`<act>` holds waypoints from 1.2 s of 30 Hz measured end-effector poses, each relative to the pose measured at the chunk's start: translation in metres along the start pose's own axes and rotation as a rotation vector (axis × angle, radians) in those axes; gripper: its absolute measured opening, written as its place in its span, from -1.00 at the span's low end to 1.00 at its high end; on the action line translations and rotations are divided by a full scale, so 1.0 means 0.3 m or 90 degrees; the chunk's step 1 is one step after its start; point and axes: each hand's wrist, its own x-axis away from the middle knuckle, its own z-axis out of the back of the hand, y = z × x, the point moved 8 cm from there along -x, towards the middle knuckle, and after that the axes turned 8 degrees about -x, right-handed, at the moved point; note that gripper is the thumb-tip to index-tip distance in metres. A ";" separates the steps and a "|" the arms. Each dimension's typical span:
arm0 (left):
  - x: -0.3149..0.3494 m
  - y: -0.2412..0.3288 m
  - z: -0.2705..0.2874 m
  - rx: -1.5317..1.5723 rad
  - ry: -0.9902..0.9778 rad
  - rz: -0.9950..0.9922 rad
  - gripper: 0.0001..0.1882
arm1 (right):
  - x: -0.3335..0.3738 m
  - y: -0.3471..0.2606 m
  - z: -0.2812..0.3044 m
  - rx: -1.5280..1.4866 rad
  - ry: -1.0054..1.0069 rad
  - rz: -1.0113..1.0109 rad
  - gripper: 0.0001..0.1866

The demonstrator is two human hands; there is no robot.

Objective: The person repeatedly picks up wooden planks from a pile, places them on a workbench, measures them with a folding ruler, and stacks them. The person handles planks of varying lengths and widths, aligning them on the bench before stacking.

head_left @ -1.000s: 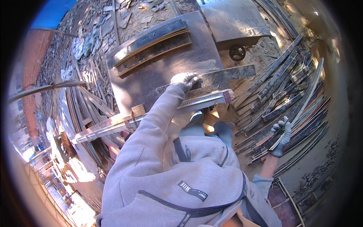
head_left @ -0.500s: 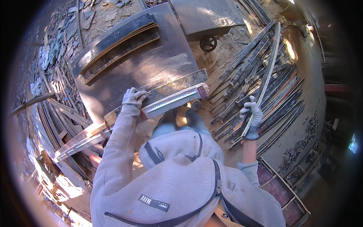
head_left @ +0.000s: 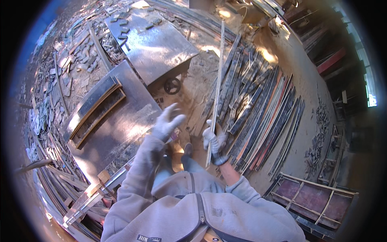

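Plainly, two hands (head_left: 214, 142); one strip (head_left: 219, 72) held

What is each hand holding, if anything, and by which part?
The right hand grips a long thin strip close to its near end; the left hand is open, holding nothing.

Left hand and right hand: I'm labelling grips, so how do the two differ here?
The left hand is open, its fingers spread, with nothing visible in it; the right hand is closed on a long strip.
The left hand looks more blurred than the right hand.
Bare forearm shows behind the right hand, while a sleeve covers it behind the left hand.
Both wear pale gloves.
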 end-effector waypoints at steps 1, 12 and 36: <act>-0.048 0.091 -0.097 0.015 -0.031 -0.019 -0.24 | 0.006 -0.004 -0.006 0.000 0.019 -0.015 -0.48; -0.293 0.215 -0.470 0.391 -0.085 0.266 -0.54 | -0.038 -0.285 -0.100 0.008 -0.020 -0.214 -0.45; 0.351 0.453 -0.260 0.331 0.125 -0.222 -0.65 | -0.292 0.091 0.806 0.996 -0.216 0.143 -0.62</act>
